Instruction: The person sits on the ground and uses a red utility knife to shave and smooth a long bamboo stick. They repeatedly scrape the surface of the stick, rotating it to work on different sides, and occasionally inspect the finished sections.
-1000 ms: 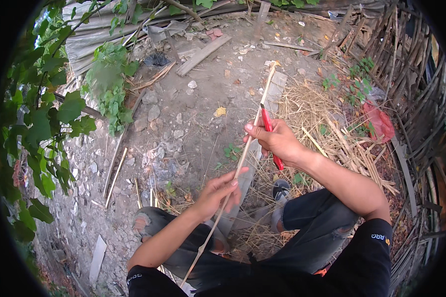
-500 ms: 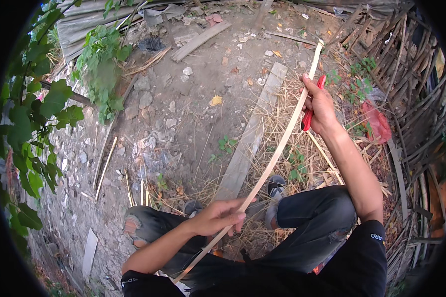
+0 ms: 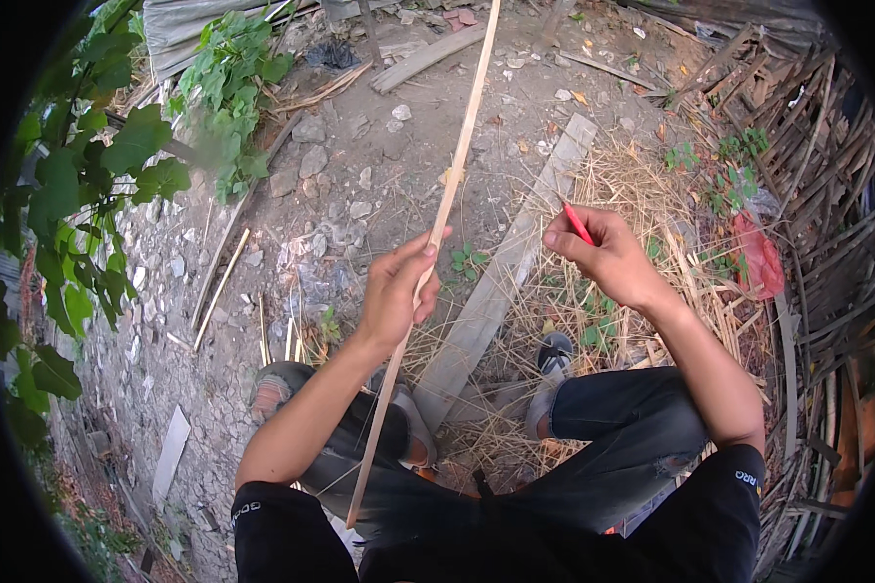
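Note:
A long pale strip of split bamboo [image 3: 465,136] rises at a slant in front of me, its lower end near my lap and its upper end past the top edge of the view. My left hand [image 3: 395,291] is closed round it near its middle, thumb over the front. To the right, apart from the strip, my right hand [image 3: 612,260] grips a red-handled knife [image 3: 578,224]. Its thin dark tip points up and to the left; most of the handle is hidden by my fingers.
Between my feet and beyond lies a grey plank [image 3: 496,287], with straw-like shavings [image 3: 642,189] beside it. Sticks are piled on the right [image 3: 797,146], near a red plastic bag [image 3: 756,255]. Leafy vines [image 3: 63,209] hang at left; stones dot the dirt.
My left hand has moved up and forward with the strip, which now stands steeper and further left. My right hand has let go of the strip and come lower, keeping the knife.

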### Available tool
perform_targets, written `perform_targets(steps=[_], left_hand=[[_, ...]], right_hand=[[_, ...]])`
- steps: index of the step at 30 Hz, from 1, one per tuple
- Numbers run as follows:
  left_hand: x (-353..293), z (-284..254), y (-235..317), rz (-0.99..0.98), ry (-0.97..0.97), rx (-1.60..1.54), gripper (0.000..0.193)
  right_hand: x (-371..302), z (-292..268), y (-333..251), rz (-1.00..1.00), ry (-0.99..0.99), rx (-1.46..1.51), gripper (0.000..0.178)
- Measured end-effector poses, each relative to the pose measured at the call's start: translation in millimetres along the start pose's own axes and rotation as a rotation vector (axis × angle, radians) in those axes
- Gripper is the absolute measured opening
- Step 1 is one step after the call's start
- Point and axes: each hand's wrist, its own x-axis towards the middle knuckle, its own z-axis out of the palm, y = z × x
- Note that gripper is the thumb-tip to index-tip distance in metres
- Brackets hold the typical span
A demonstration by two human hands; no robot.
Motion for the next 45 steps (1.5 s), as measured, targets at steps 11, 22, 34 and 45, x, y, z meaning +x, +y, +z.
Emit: perform_targets(steps=[11, 22, 34, 45], left_hand=[[77, -71, 47, 0.608, 0.846, 0.159, 0.048], [69, -44, 28, 0.588, 0.756, 0.039, 0.053], [68, -44, 10, 0.763, 0.585, 0.435, 0.049], [44, -53, 13, 0.497, 0.467, 0.284, 0.046]], right_hand=[[-20, 71, -1, 0.006, -0.411, -0.208, 0.049], [-36, 104, 10, -0.059, -0.498, -0.282, 0.044], [-24, 85, -16, -0.480, -0.458, -0.526, 0.030], [22, -85, 42, -0.187, 0.745, -0.446, 0.020]])
